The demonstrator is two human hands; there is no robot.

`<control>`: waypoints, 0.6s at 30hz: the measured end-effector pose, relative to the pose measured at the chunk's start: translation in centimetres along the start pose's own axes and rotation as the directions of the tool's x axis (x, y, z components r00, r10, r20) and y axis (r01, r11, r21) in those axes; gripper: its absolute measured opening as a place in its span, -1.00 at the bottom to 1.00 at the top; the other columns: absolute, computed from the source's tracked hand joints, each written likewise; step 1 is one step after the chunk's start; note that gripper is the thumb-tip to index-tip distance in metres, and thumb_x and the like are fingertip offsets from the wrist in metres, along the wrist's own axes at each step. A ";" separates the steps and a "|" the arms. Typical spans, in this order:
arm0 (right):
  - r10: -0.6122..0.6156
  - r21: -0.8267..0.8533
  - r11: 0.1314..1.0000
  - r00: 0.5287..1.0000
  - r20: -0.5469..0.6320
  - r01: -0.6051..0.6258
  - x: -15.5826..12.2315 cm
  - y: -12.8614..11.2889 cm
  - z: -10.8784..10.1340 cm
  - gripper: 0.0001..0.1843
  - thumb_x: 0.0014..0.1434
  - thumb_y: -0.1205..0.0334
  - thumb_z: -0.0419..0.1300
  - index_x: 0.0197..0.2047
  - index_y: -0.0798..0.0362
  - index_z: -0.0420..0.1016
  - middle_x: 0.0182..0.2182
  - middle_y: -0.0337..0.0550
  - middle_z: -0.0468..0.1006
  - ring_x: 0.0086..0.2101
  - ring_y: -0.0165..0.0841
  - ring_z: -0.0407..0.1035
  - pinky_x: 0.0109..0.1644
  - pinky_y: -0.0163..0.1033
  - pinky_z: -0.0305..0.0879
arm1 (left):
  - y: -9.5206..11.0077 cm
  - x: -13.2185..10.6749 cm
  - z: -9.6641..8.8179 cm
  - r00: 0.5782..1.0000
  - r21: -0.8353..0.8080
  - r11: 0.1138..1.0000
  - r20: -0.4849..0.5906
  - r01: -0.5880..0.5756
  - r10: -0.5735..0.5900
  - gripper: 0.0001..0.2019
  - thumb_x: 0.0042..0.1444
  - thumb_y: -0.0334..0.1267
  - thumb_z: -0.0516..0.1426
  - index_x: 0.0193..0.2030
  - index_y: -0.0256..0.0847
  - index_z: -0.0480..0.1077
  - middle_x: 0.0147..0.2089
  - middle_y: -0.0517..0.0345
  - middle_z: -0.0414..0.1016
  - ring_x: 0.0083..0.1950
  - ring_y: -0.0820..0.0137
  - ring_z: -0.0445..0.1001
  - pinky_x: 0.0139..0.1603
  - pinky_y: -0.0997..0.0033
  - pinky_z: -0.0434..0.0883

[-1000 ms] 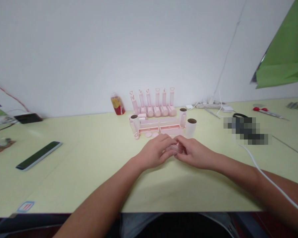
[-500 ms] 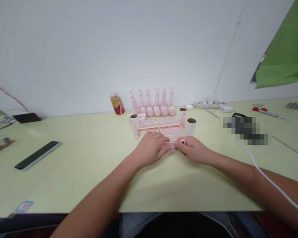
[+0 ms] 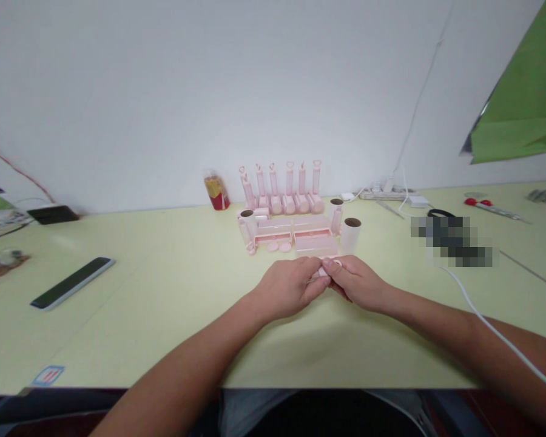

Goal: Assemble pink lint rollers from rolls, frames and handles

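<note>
My left hand (image 3: 289, 285) and my right hand (image 3: 357, 281) meet at the middle of the pale yellow table (image 3: 164, 315), fingertips pinched together around a small pink plastic piece (image 3: 324, 271) that is mostly hidden between them. Just beyond the hands lies a cluster of pink plastic parts (image 3: 293, 233): flat trays, small discs and short rollers. A white roll with a brown core (image 3: 350, 234) stands at its right. Behind, a row of upright pink handles with heart-shaped tops (image 3: 284, 188) stands against the wall.
A dark phone (image 3: 71, 283) lies at the left. A red and yellow can (image 3: 215, 190) stands by the wall. A white cable (image 3: 495, 331) crosses my right forearm. Red-handled scissors (image 3: 489, 206), a power strip (image 3: 384, 193) and a green sheet (image 3: 523, 115) are at the right.
Both hands reached forward to the pink trays half a second ago, then drew back toward me, still pinched together on the small pink piece.
</note>
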State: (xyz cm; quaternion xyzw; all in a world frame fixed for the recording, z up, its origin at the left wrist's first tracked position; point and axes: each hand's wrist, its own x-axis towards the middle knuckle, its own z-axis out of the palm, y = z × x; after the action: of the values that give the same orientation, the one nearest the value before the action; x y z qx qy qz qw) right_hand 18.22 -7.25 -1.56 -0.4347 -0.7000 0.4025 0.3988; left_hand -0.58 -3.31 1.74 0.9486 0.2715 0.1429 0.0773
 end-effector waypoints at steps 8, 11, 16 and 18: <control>-0.044 0.032 0.999 0.999 0.026 0.043 -0.1 -0.3 0.2 -0.43 0.37 -0.19 -0.14 -0.51 0.04 0.20 -0.67 -0.36 0.15 -0.64 -0.50 0.01 -0.54 -0.32 -0.05 | -0.6 -0.1 -0.1 0.999 -0.133 0.990 0.017 -0.038 0.040 -0.72 0.33 -0.05 -0.01 -0.18 -0.20 0.38 -0.35 0.15 0.50 -0.38 0.41 0.41 -0.37 0.47 0.21; -0.041 0.033 0.999 0.999 0.032 0.040 -0.1 -0.2 0.3 -0.42 0.36 -0.22 -0.14 -0.51 0.04 0.20 -0.69 -0.37 0.15 -0.65 -0.50 0.01 -0.55 -0.32 -0.06 | -0.7 -0.1 -0.3 0.999 -0.141 0.990 0.029 -0.022 0.026 -0.71 0.32 -0.02 0.00 -0.16 -0.19 0.39 -0.38 0.15 0.48 -0.38 0.40 0.42 -0.37 0.48 0.20; -0.028 0.065 0.998 0.998 0.057 0.024 -0.1 -0.1 0.3 -0.40 0.33 -0.26 -0.11 -0.51 0.04 0.22 -0.73 -0.39 0.12 -0.68 -0.52 -0.03 -0.59 -0.32 -0.11 | -0.7 -0.3 -0.8 0.998 -0.208 0.978 0.060 0.020 -0.008 -0.68 0.29 0.02 0.03 -0.18 -0.19 0.40 -0.45 0.19 0.42 -0.45 0.43 0.35 -0.44 0.50 0.15; -0.015 0.094 0.996 0.998 0.062 0.009 -0.1 0.0 0.5 -0.40 0.32 -0.27 -0.10 -0.52 0.04 0.22 -0.74 -0.39 0.12 -0.70 -0.53 -0.03 -0.60 -0.33 -0.11 | -0.7 -0.3 -0.7 0.998 -0.278 0.960 0.060 0.025 -0.008 -0.68 0.28 0.03 0.05 -0.18 -0.20 0.41 -0.46 0.22 0.40 -0.46 0.46 0.32 -0.45 0.51 0.14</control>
State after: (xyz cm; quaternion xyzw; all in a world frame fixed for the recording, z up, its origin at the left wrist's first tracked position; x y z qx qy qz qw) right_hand 17.84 -7.47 -1.71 -0.3985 -0.6952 0.4458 0.3989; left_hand -1.40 -2.81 2.22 0.9297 0.2541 0.1515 0.2192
